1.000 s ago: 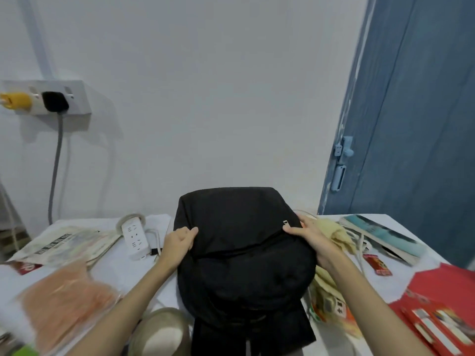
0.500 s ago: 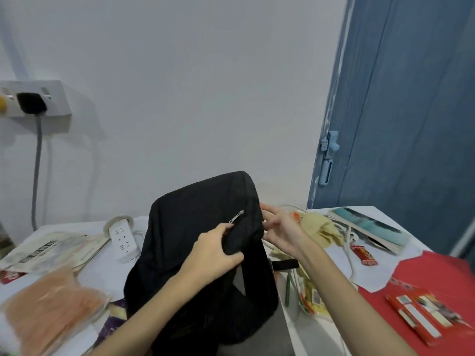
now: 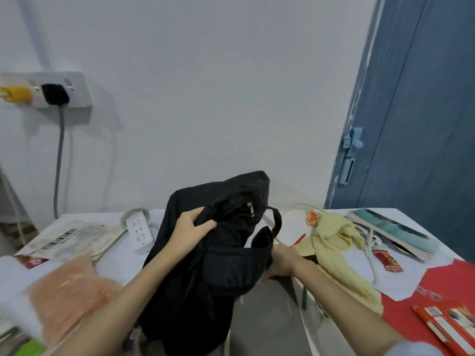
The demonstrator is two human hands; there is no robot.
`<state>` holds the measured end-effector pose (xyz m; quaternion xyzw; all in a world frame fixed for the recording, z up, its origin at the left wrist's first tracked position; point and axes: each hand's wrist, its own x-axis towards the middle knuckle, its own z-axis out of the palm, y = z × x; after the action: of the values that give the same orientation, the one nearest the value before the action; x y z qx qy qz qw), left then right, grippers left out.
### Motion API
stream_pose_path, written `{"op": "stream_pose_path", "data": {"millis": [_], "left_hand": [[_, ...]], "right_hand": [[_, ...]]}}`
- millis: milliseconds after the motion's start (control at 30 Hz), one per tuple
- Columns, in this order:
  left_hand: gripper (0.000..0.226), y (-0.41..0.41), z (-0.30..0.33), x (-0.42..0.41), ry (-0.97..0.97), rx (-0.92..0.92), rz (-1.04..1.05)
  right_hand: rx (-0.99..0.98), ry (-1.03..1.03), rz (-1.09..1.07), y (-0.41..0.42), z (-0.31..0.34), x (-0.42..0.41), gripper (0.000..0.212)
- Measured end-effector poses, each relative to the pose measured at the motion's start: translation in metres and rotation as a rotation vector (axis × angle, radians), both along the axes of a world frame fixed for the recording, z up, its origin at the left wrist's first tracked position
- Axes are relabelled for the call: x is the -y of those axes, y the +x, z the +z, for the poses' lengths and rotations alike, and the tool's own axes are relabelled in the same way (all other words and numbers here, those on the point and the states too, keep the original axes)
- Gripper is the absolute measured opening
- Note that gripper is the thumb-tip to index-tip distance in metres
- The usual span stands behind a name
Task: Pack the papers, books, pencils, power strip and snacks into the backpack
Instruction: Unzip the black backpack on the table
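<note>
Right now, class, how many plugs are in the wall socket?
2. A yellow plug sits at the left end of the wall socket, and a black plug is just right of it, its grey cable hanging down. The frame edge may hide more.

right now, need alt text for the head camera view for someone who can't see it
Both hands grip a black backpack held upright at a table's edge: the left hand bunches fabric near the top zipper, the right hand holds its right side. A white power strip, papers, a yellow cloth and books lie around it.
</note>
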<state>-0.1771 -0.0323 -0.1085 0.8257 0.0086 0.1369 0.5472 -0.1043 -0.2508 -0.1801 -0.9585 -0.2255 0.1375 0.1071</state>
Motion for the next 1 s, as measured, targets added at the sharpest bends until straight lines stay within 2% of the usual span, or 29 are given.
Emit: {"op": "stream_pose_path", "data": {"millis": [67, 200, 367, 467, 567, 667, 767, 833, 933, 1000], "left_hand": [[0.046, 0.004, -0.002, 0.002, -0.012, 0.002, -0.021], [0.05, 0.011, -0.001, 0.003, -0.032, 0.022, -0.046], [0.042, 0.021, 0.003, 0.02, -0.008, 0.043, -0.115], [0.033, 0.025, 0.002, 0.038, 0.022, 0.017, -0.179], [0.013, 0.031, -0.009, 0.06, 0.088, -0.018, -0.215], [0.015, 0.032, -0.023, 0.084, 0.179, -0.067, -0.259], [0.029, 0.029, -0.037, 0.103, 0.291, -0.07, -0.264], [0.036, 0.027, -0.044, 0.113, 0.347, -0.095, -0.353], [0.046, 0.025, -0.05, 0.113, 0.347, -0.272, -0.58], [0.043, 0.024, -0.058, 0.102, 0.475, -0.261, -0.658]], "right_hand": [[0.058, -0.049, -0.014, 0.003, 0.008, -0.002, 0.057], [0.144, -0.218, -0.029, 0.007, 0.037, 0.001, 0.044], [-0.099, 0.071, -0.104, 0.001, 0.08, 0.051, 0.027], [-0.109, 0.13, -0.216, -0.012, 0.107, 0.1, 0.028], [-0.069, 0.215, -0.386, -0.029, 0.132, 0.15, 0.033], [0.063, 0.259, -0.612, -0.041, 0.143, 0.197, 0.035], [0.379, 0.365, -0.877, -0.053, 0.141, 0.224, 0.032], [0.603, 0.5, -1.007, -0.062, 0.137, 0.226, 0.029], [0.683, 0.791, -1.078, -0.067, 0.125, 0.21, 0.029], [0.697, 0.955, -1.083, -0.066, 0.115, 0.198, 0.029]]}}
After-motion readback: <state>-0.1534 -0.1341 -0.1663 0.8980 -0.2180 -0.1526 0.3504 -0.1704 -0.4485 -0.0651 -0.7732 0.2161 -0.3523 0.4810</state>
